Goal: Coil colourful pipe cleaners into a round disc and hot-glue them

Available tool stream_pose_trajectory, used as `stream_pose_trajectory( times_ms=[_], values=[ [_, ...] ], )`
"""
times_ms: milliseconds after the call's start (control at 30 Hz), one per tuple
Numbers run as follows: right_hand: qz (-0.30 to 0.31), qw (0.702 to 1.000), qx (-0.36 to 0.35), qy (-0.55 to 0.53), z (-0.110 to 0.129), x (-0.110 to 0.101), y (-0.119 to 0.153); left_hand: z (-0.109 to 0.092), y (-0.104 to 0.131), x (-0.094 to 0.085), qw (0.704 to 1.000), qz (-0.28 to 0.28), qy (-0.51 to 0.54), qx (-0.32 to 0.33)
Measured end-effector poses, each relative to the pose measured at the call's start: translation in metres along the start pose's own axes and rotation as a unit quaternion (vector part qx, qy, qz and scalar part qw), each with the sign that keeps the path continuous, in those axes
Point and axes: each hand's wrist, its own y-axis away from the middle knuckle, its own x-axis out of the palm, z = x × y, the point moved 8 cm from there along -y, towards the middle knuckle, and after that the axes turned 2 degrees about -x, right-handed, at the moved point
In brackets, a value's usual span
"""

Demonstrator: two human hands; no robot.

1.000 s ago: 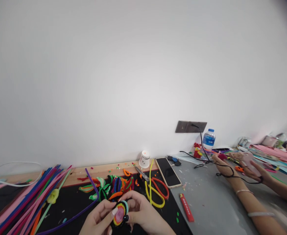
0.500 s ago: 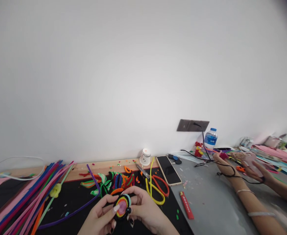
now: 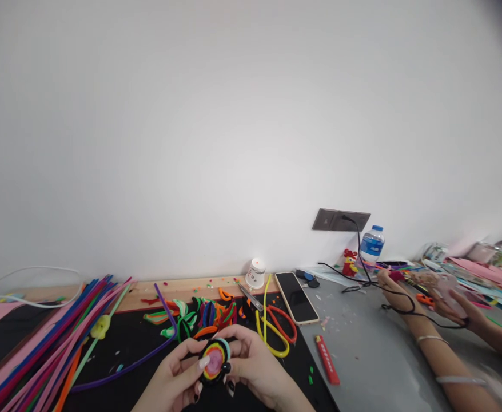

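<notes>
A small round disc [image 3: 214, 361] of coloured rings, with a pink centre, yellow and orange around it and a black edge, is held between both my hands. My left hand [image 3: 178, 372] pinches its left side, the thumb lying on its face. My right hand [image 3: 255, 363] grips its right side, where a small black ball sits under the thumb. Just beyond my hands lie bent green, orange and blue fuzzy pieces [image 3: 208, 315] on a black mat [image 3: 135, 343]. To their right are scissors [image 3: 279, 332] with red and yellow around the handles.
Long fuzzy stems [image 3: 66, 349] lie at left, beside a yellow flower shape [image 3: 100, 327]. A paper cup [image 3: 255, 273], a phone [image 3: 296, 298] and a red box cutter [image 3: 327, 359] are nearby. At right, another person's hands [image 3: 443, 297] hold a pale pink tool with a black cord.
The view has shifted slightly, so things on the table appear a little further right. My hands still hold the disc in nearly the same grip.
</notes>
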Motion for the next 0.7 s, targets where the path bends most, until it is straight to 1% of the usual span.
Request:
stream_pose_trajectory(
  times_ms=[167,333,433,533,700],
  values=[
    [-0.002,1.000,-0.007,-0.012,0.0038,0.0025,0.0011,0.0035,-0.0035,-0.0020,1.000,0.014,-0.023,-0.003],
    [-0.019,1.000,-0.017,-0.008,0.0043,-0.0002,0.0003,0.0016,-0.0054,-0.0030,0.999,0.020,-0.028,0.026],
    [-0.020,0.999,-0.025,0.004,0.0042,-0.0008,-0.0010,0.0023,-0.0036,-0.0004,0.999,0.027,-0.009,0.017],
    [-0.013,0.999,-0.042,0.015,0.0059,0.0004,-0.0016,0.0032,-0.0016,0.0006,1.000,0.019,-0.002,0.002],
    [-0.013,0.998,-0.061,0.026,0.0086,0.0013,-0.0013,0.0030,-0.0018,0.0016,1.000,0.017,0.004,0.004]
  ],
)
